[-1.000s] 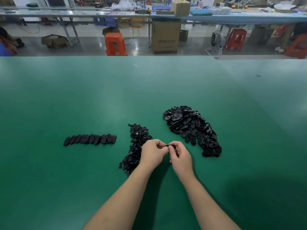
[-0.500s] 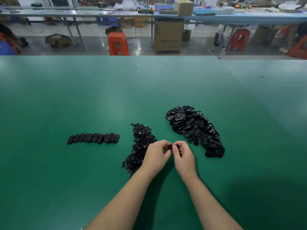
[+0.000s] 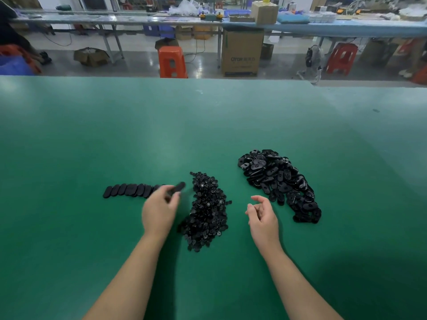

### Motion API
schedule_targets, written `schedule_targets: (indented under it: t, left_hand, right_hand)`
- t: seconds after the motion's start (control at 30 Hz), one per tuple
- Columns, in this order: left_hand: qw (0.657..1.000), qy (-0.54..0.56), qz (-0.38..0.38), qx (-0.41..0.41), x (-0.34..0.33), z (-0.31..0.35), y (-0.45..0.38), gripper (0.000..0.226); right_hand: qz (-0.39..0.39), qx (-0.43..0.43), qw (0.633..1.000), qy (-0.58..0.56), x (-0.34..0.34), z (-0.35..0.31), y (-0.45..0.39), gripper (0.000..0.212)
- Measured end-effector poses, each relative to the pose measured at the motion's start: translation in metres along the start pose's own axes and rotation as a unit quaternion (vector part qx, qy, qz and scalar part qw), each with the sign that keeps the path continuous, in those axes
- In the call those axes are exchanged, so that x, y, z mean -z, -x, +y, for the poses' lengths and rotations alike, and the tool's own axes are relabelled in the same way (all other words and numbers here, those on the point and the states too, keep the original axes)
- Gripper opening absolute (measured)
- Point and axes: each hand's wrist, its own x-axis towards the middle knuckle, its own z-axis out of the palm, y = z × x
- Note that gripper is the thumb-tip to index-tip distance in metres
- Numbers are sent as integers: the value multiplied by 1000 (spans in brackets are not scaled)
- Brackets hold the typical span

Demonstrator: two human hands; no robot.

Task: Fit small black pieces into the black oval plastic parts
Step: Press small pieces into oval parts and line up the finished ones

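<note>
The left hand pinches one oval part at its near end, with thumb and fingertips, and holds it just above the right end of the row of finished ovals on the table. The part is blurred, so I cannot tell if a small piece already sits in it; probably it does. The right hand is empty, its fingers loosely curled, and hovers between the two piles.

The small pieces lie in a heap just right of the left hand. The unfilled ovals lie in a bigger heap further right, well apart from the row.

I judge that these ovals are light, stiff plastic with smooth, a little slippery shells. They do not bend and are not likely to break. It is best to take one by its long edges, between thumb and forefinger, so the hollow side stays free. The small pieces are tiny and easily scatter, so a fingertip pinch of only one from the heap's edge is safer.
</note>
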Motion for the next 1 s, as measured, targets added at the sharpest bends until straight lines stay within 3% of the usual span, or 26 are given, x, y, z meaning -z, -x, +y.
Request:
schedule_targets:
  t: [0.13, 0.27, 0.53, 0.77, 0.9, 1.0]
  left_hand:
    - [989, -36, 101, 101, 43, -61, -23, 29]
    - [981, -82, 110, 139, 63, -91, -36, 32]
    - [975, -128, 88, 157, 59, -96, -49, 30]
    - [983, -95, 125, 92, 57, -89, -39, 24]
    - [995, -78, 66, -21, 43, -58, -26, 18]
    - [993, -63, -72, -72, 24, -33, -12, 17]
  right_hand:
    - [2, -2, 1000, 1, -1, 0, 0, 15]
    - [3, -1, 1000, 13, -1, 0, 0, 16]
    - [-3, -6, 1000, 30, -1, -2, 0, 16]
    - [-7, -9, 999, 48, -3, -3, -1, 18]
    - [-9, -14, 999, 50, -3, -3, 0, 17]
    - [-14, -22, 999, 43, -3, -3, 1, 20]
